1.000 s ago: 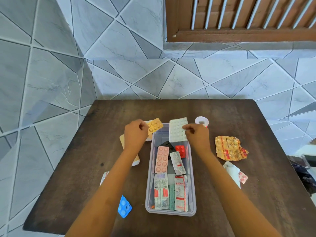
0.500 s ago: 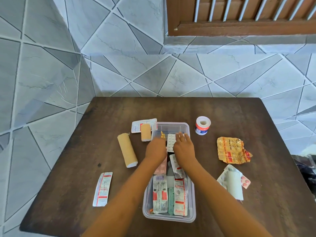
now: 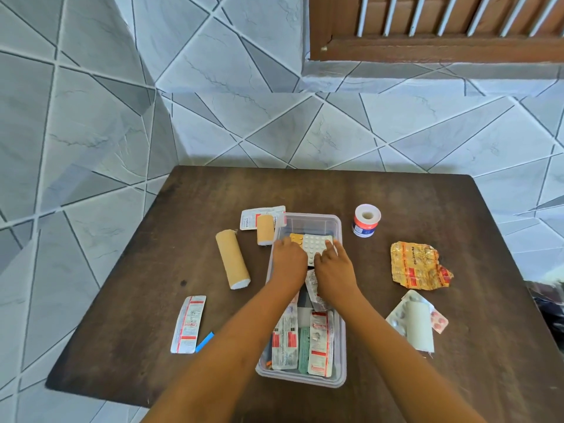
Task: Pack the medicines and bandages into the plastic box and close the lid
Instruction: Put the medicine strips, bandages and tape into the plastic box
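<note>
On dark table (image 3: 183,239): clear plastic box (image 3: 308,222), part-filled with medicine strips (image 3: 319,343).
Right hand (image 3: 334,270): fingers flat on white blister pack (image 3: 316,244) at box's far end.
Left hand (image 3: 288,254): touching yellow strip (image 3: 296,238) beside it; grip unclear.

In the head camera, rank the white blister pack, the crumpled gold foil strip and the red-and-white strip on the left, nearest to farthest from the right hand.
1. White blister pack: far end of the plastic box, under the right hand.
2. Crumpled gold foil strip: right of the box.
3. Red-and-white strip: far left of the box.
</note>
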A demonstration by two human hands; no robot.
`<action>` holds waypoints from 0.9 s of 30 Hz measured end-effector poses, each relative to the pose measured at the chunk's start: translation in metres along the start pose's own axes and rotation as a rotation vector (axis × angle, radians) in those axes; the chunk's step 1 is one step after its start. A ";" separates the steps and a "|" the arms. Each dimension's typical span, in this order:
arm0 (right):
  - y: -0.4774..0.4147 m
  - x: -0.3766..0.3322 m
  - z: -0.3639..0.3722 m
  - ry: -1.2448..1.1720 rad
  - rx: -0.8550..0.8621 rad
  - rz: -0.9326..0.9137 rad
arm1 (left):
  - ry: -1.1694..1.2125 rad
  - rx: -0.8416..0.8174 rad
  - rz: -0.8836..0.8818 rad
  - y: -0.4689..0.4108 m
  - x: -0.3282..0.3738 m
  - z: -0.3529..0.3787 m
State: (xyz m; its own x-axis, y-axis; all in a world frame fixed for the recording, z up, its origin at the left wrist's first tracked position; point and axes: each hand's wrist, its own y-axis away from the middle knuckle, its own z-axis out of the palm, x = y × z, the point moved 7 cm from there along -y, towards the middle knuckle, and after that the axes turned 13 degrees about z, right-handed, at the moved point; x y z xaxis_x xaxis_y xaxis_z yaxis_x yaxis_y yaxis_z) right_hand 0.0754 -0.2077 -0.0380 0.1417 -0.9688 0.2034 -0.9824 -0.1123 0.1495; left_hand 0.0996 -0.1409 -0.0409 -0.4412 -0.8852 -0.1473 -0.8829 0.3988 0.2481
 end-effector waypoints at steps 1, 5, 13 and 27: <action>0.004 0.000 0.000 -0.053 -0.036 0.000 | 0.069 0.057 0.014 0.005 -0.001 -0.006; 0.027 -0.013 -0.028 -0.427 -0.016 0.052 | 0.470 0.346 -0.077 0.055 -0.035 -0.025; 0.076 -0.144 -0.072 -0.751 -0.067 -0.201 | 0.655 0.152 -0.596 0.187 -0.155 0.058; 0.095 -0.196 0.013 -0.587 -0.493 0.123 | 1.016 0.232 -0.520 0.219 -0.155 0.125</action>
State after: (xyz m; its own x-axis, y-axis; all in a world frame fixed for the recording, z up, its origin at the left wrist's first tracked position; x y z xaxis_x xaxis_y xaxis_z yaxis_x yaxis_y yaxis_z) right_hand -0.0477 -0.0314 -0.0758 -0.1875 -0.9418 -0.2791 -0.7995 -0.0188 0.6003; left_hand -0.0459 0.1137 -0.0836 0.2219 -0.6973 0.6816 -0.9741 -0.1277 0.1864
